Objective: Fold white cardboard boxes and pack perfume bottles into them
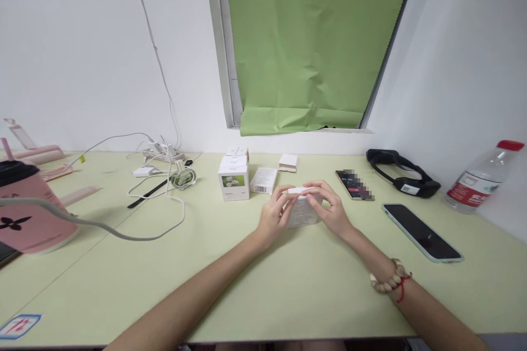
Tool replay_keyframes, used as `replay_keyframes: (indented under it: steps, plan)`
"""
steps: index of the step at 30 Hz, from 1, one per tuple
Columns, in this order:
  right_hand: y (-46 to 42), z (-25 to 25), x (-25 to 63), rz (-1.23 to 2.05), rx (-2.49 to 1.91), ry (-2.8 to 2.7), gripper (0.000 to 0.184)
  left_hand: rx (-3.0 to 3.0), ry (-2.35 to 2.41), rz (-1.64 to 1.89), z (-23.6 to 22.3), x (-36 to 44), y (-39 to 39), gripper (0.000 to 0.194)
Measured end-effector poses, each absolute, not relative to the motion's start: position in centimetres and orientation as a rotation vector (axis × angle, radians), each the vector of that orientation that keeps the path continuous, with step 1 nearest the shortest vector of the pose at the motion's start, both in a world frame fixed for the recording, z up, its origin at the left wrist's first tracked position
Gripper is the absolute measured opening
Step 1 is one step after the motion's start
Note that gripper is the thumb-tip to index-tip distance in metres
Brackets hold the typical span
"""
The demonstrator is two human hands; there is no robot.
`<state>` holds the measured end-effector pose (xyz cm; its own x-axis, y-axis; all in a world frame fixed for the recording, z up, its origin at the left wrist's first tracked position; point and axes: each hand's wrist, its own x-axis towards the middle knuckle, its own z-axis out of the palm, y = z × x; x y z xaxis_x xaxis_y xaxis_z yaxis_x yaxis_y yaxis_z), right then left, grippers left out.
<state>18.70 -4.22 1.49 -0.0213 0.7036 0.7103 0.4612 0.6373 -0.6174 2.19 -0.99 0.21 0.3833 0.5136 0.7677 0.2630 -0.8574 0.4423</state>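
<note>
Tabletop [329, 290] runs from the near edge at frame bottom to the wall at the back; a seam cuts across its left part. Green sheet [308, 49] hangs over the window, bottom hem above the table's far edge. Pink cup [37, 214] takes up the far left; I see a wide stretch of tabletop between it and the left forearm. Red-capped bottle [475, 184] stands by the right wall, black headset [415, 186] just left of it. So right side is tighter for me.

Left hand [276, 213] and right hand [331, 211] meet mid-table, fingers bent, both pinching the upper part of one white box [302, 216] from either side. I can't tell if its bottom edge touches the table. Good room between box and near edge.

Mint-edged phone [424, 233] lies right of the right forearm, well inside the near edge. Second phone [349, 184] sits close beyond the right hand. Row of white boxes [234, 189] is left and back, barcoded box [265, 178] just beside it, near the left fingertips. Smallest: little white carton [288, 162], near the back edge.
</note>
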Motion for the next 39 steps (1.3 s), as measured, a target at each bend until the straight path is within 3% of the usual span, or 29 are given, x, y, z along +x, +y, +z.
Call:
replay_keyframes:
  steps: [6, 10, 14, 19, 21, 24, 29, 34, 39]
  plan:
    - [-4.0, 1.7, 19.1, 0.373, -0.992, -1.569, 0.019, 2.738, 0.784, 1.502, -0.2, 1.6, 0.6, 0.023]
    - [-4.1, 1.7, 19.4, 0.631, -0.954, -1.369, 0.024, 2.82, 1.015, 1.45, -0.3, 0.9, 1.5, 0.03]
    - [-4.2, 1.2, 18.6, 0.952, -0.925, -1.442, 0.052, 2.564, 0.91, 1.222, -0.3, 0.5, 0.7, 0.041]
    - [-3.7, 0.1, 18.0, 0.988, -1.024, -1.467, 0.078, 2.332, 0.812, 1.138, -0.4, 0.8, -1.1, 0.058]
    - [-3.5, -0.3, 18.1, 1.027, -1.029, -1.503, 0.075, 2.307, 0.867, 1.065, -0.5, 0.7, -1.4, 0.063]
    - [-3.4, -0.7, 18.1, 1.124, -1.04, -1.557, 0.059, 2.308, 0.961, 1.036, -0.7, 0.1, -1.2, 0.048]
    - [-3.7, -1.0, 17.8, 1.013, -1.161, -1.671, 0.047, 2.434, 1.057, 1.127, -0.9, -2.5, -0.5, 0.031]
    - [-3.0, -1.9, 18.5, 0.625, -1.242, -1.795, 0.026, 2.416, 1.392, 1.374, -0.6, -6.6, 0.3, 0.042]
    - [-1.7, -3.0, 19.4, 0.356, -1.417, -1.845, 0.022, 2.263, 1.642, 1.643, -0.4, -10.6, 2.0, 0.049]
